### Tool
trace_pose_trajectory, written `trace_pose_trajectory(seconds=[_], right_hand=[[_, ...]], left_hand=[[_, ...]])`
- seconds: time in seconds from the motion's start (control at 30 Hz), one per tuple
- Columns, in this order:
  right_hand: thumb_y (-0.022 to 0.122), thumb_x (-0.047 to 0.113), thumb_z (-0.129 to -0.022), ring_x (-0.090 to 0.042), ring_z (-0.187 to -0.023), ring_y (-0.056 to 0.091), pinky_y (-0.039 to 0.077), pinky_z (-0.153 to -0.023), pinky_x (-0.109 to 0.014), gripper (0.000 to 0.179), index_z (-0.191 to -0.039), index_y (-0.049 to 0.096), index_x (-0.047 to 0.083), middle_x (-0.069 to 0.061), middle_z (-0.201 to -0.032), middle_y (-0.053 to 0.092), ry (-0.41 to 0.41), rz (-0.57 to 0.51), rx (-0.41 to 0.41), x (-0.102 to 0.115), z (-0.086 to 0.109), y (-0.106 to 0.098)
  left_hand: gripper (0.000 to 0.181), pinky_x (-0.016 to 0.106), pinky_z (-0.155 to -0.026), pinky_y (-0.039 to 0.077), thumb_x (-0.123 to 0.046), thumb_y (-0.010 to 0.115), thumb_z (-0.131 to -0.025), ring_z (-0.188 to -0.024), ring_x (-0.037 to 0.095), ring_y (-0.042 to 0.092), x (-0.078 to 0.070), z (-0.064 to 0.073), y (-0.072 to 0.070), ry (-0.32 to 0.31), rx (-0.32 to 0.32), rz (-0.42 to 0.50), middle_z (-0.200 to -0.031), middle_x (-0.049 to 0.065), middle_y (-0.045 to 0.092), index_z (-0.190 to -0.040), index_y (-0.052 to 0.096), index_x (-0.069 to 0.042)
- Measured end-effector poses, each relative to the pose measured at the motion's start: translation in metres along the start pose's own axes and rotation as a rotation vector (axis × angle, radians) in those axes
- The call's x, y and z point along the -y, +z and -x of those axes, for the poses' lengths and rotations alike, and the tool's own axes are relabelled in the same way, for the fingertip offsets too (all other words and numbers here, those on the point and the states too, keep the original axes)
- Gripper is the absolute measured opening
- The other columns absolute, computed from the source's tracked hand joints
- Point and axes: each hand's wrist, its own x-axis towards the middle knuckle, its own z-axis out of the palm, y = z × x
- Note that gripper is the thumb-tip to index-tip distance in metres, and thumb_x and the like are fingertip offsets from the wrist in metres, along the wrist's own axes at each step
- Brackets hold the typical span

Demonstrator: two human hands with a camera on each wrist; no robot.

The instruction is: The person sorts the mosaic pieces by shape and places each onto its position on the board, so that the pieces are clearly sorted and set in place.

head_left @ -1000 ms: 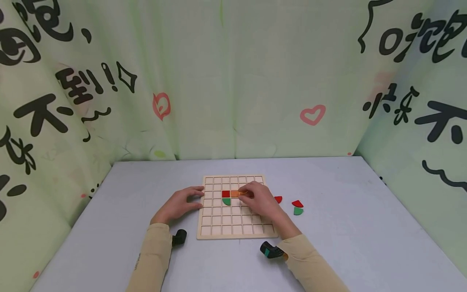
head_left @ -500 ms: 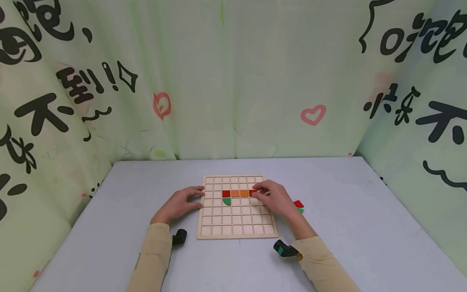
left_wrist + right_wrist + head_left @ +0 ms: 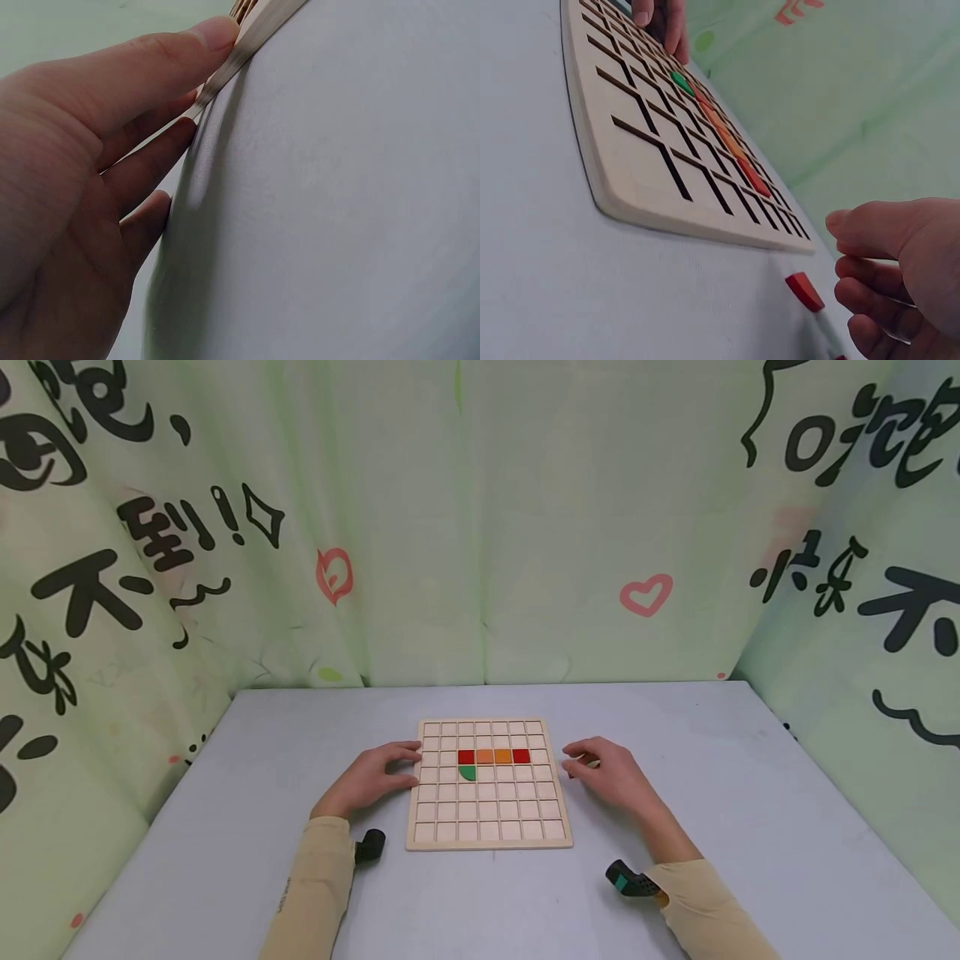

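A wooden grid board lies on the table. One row holds a red square, two orange squares and another red square; a green quarter-circle piece sits below the first red one. Along the board's left edge my left hand rests, its thumb and fingertips touching the rim. Off the right edge, my right hand hovers with loosely bent fingers and nothing between them. A loose red piece lies by those fingertips in the right wrist view; the head view mostly hides it behind the hand.
Part of another red piece shows at the bottom of the right wrist view. The white table meets a pale green curtain at its far edge. Each sleeve has a black wrist camera near it.
My right hand has placed an orange and then a red square in the row, let go and moved right, off the board. My left hand has stayed at the left edge.
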Motion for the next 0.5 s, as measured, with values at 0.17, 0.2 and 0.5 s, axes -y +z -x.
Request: trace_pose_trajectory(seconds=[0.17,0.2,0.5], right_hand=[[0.067,0.021,-0.092,-0.026,-0.097,0.061,0.055,-0.075,-0.034,0.030,-0.117,0.068,0.004,-0.012,-0.116,0.065,0.001,0.023,-0.017,-0.009,0.008,-0.012],[0.067,0.021,-0.093,-0.026,-0.097,0.061,0.055,-0.075,-0.035,0.030,-0.117,0.068,0.004,-0.012,-0.115,0.065,0.001,0.029,-0.020,-0.010,0.009,-0.015],[0.069,0.022,-0.092,-0.027,-0.096,0.060,0.054,-0.079,-0.041,0.031,-0.117,0.068,0.003,-0.014,-0.113,0.065,0.027,0.073,-0.034,-0.025,0.023,-0.032]], left_hand=[[0.042,0.049,-0.114,0.032,-0.019,0.075,-0.087,-0.140,0.030,0.036,0.002,-0.001,0.000,-0.011,-0.002,-0.019,-0.147,0.004,0.049,-0.126,0.065,-0.008],[0.042,0.048,-0.115,0.031,-0.019,0.075,-0.087,-0.141,0.030,0.036,0.002,-0.001,0.000,-0.018,-0.002,-0.016,-0.147,0.004,0.049,-0.126,0.065,-0.008],[0.042,0.048,-0.115,0.031,-0.018,0.076,-0.086,-0.140,0.029,0.036,0.001,-0.001,0.002,-0.017,-0.001,-0.007,-0.146,0.004,0.049,-0.126,0.066,-0.008]])
